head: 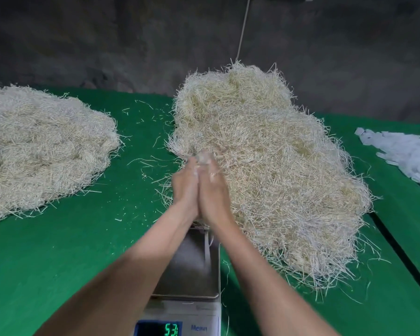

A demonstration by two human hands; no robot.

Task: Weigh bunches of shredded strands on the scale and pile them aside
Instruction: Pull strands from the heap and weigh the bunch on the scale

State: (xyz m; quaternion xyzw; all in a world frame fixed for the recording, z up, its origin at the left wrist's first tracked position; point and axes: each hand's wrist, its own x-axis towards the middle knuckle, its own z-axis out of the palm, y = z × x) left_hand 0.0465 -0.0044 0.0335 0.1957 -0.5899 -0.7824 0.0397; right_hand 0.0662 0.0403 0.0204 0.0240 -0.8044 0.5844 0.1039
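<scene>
Left hand (186, 187) and right hand (214, 192) press together beside the near-to-far heap (264, 154).

A green cloth (58, 251) is lying spread across the middle and lower frame, a heap of white paper slips (403, 151) is resting on it at the right edge, and a pale cord (243, 27) is hanging down the dark wall (83, 40) at top centre.

Small workshop or packing rm: rough dark wall (83, 40) at back, worktable under green cloth (70, 251), shredded strands in bulk as a left heap (41, 146) & a centre heap (264, 166), digital scale (192, 263) (green readout lit) at near edge, white slips (405, 151) piled at right.
</scene>
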